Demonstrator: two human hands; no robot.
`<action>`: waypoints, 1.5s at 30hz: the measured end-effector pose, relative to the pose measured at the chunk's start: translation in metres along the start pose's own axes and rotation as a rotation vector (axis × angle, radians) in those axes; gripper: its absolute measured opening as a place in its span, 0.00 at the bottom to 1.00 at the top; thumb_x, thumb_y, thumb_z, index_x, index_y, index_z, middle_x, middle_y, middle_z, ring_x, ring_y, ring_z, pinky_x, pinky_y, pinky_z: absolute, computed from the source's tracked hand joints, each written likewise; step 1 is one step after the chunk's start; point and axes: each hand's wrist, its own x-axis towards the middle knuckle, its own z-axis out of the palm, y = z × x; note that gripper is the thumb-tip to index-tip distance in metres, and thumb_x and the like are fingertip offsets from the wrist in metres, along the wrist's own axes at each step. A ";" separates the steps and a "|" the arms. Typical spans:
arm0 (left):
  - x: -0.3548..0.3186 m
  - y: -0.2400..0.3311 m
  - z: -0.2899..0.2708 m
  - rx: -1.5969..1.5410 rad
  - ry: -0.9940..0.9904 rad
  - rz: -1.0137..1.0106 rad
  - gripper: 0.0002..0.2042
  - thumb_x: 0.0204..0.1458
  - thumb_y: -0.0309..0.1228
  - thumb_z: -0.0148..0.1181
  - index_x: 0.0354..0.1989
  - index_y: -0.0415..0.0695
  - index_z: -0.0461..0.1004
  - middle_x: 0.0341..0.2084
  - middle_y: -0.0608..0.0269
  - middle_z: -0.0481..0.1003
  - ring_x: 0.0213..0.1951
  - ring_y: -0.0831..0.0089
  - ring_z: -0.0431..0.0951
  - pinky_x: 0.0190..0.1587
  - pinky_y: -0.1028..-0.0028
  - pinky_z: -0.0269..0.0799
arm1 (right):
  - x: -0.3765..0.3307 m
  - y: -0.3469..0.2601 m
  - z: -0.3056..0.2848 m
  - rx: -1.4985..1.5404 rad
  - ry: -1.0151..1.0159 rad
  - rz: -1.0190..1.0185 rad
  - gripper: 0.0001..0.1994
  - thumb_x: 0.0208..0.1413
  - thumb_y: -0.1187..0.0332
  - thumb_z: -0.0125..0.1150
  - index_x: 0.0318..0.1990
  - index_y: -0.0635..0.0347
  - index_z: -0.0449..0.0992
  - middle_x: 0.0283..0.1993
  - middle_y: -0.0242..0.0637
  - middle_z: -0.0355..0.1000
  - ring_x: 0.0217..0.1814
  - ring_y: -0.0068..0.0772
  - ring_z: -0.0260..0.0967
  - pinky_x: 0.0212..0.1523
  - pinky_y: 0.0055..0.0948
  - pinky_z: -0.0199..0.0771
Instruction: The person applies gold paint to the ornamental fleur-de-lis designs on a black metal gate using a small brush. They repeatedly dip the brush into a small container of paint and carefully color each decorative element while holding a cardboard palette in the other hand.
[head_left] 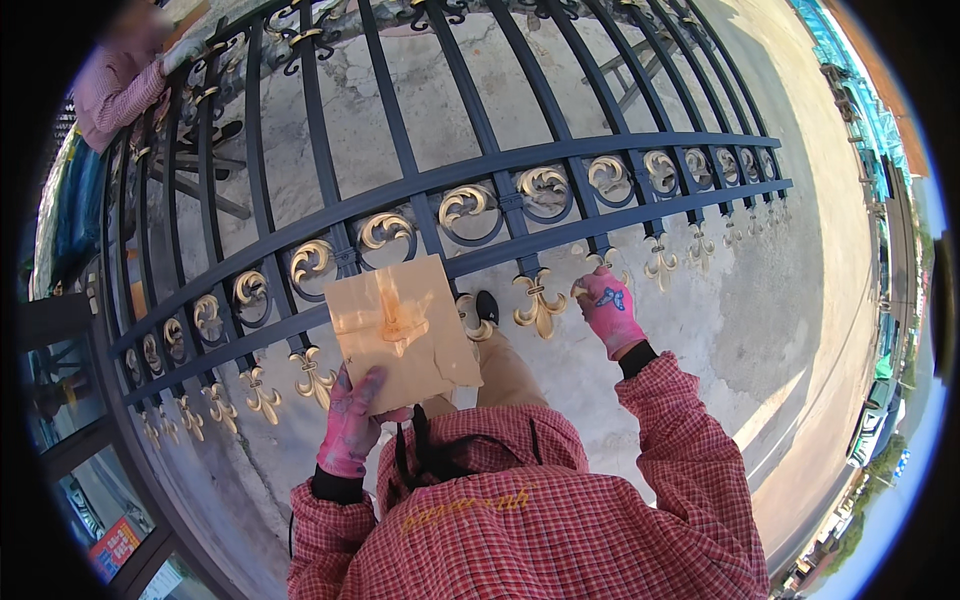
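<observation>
My left hand [350, 425], in a pink glove, holds a tan cardboard sheet [400, 325] smeared with orange-gold paint. The sheet is flat against the dark iron gate [420, 185], covering one ornament on the lower rail. My right hand [608, 310], also in a pink glove, is curled with its fingertips at a gold lily-shaped ornament [597, 262]. A small gold-tipped brush seems pinched in those fingers, but most of it is hidden. Another gold lily ornament [538, 303] hangs between my two hands.
A row of gold scroll rings [543, 188] runs between the gate's two rails. Another person in a pink checked shirt [115, 85] works at the gate's far left, a gloved hand [185, 55] on the bars. Cracked concrete lies beyond; a glass door frame [70, 440] stands left.
</observation>
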 end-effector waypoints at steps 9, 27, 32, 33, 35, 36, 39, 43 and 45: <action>-0.003 -0.001 -0.003 -0.022 0.009 0.002 0.24 0.51 0.39 0.56 0.56 0.46 0.60 0.43 0.63 0.71 0.38 0.70 0.77 0.26 0.74 0.78 | -0.004 -0.031 0.029 -0.013 0.080 0.021 0.05 0.47 0.69 0.56 0.32 0.57 0.71 0.38 0.43 0.68 0.39 0.51 0.68 0.36 0.43 0.70; -0.008 -0.009 -0.015 -0.066 0.081 -0.004 0.23 0.52 0.37 0.55 0.55 0.45 0.61 0.42 0.63 0.71 0.38 0.71 0.77 0.25 0.74 0.78 | -0.004 -0.037 0.037 0.147 0.180 0.004 0.09 0.44 0.70 0.61 0.35 0.60 0.74 0.36 0.44 0.69 0.35 0.46 0.70 0.33 0.37 0.70; -0.009 -0.007 -0.020 -0.099 0.017 -0.030 0.22 0.53 0.35 0.55 0.56 0.46 0.58 0.47 0.61 0.68 0.43 0.65 0.76 0.28 0.70 0.80 | 0.001 -0.037 0.057 0.132 0.310 0.001 0.10 0.43 0.72 0.62 0.36 0.61 0.74 0.35 0.45 0.68 0.35 0.48 0.69 0.33 0.38 0.69; -0.010 -0.006 -0.018 -0.084 0.021 -0.032 0.23 0.53 0.36 0.56 0.56 0.46 0.58 0.47 0.61 0.68 0.43 0.65 0.76 0.29 0.70 0.80 | 0.002 -0.027 0.055 0.232 0.323 0.113 0.09 0.43 0.73 0.62 0.35 0.61 0.74 0.35 0.44 0.69 0.34 0.47 0.69 0.33 0.38 0.69; -0.009 -0.006 -0.021 -0.097 0.014 -0.027 0.23 0.52 0.37 0.56 0.55 0.46 0.58 0.47 0.60 0.68 0.43 0.65 0.76 0.29 0.70 0.80 | 0.005 -0.025 0.052 0.474 0.363 0.182 0.09 0.43 0.73 0.62 0.35 0.61 0.75 0.35 0.44 0.69 0.35 0.47 0.68 0.34 0.38 0.68; -0.008 -0.006 -0.022 -0.104 0.011 -0.025 0.24 0.52 0.37 0.57 0.55 0.46 0.58 0.46 0.60 0.68 0.43 0.66 0.76 0.29 0.70 0.80 | 0.006 -0.029 0.047 0.595 0.381 0.216 0.09 0.42 0.73 0.62 0.35 0.61 0.75 0.35 0.44 0.69 0.35 0.47 0.68 0.35 0.38 0.68; -0.003 -0.002 -0.019 -0.071 0.010 -0.055 0.25 0.52 0.39 0.57 0.55 0.46 0.58 0.46 0.61 0.69 0.42 0.66 0.76 0.29 0.70 0.80 | 0.009 -0.031 0.057 0.380 0.357 0.081 0.08 0.44 0.73 0.60 0.34 0.63 0.76 0.34 0.46 0.70 0.37 0.45 0.68 0.39 0.35 0.67; -0.002 -0.005 -0.018 -0.057 0.023 -0.023 0.25 0.51 0.39 0.57 0.55 0.46 0.58 0.45 0.62 0.69 0.42 0.67 0.75 0.29 0.70 0.80 | 0.013 -0.028 0.038 0.608 0.127 0.320 0.07 0.45 0.71 0.60 0.32 0.63 0.76 0.32 0.46 0.72 0.38 0.47 0.69 0.38 0.36 0.67; 0.000 -0.004 -0.018 -0.047 0.016 -0.041 0.24 0.51 0.39 0.57 0.55 0.46 0.59 0.45 0.62 0.69 0.43 0.67 0.75 0.29 0.70 0.80 | 0.014 -0.041 0.030 0.712 0.194 0.381 0.08 0.45 0.69 0.61 0.31 0.64 0.75 0.29 0.43 0.73 0.32 0.43 0.71 0.33 0.34 0.68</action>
